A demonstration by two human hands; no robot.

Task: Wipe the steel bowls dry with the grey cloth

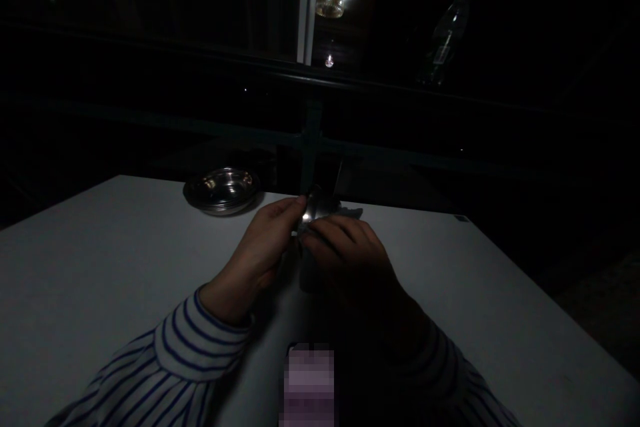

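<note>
Metal piece (316, 205) pinched mid-frame by left hand (265, 240) and right hand (353, 253).
Likely light, stiff, slippery; best held by its edges.

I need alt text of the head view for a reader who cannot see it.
A person's left hand and right hand hold a shiny metallic object over a dimly lit white table; stacked metal bowls sit near its far edge.
</note>
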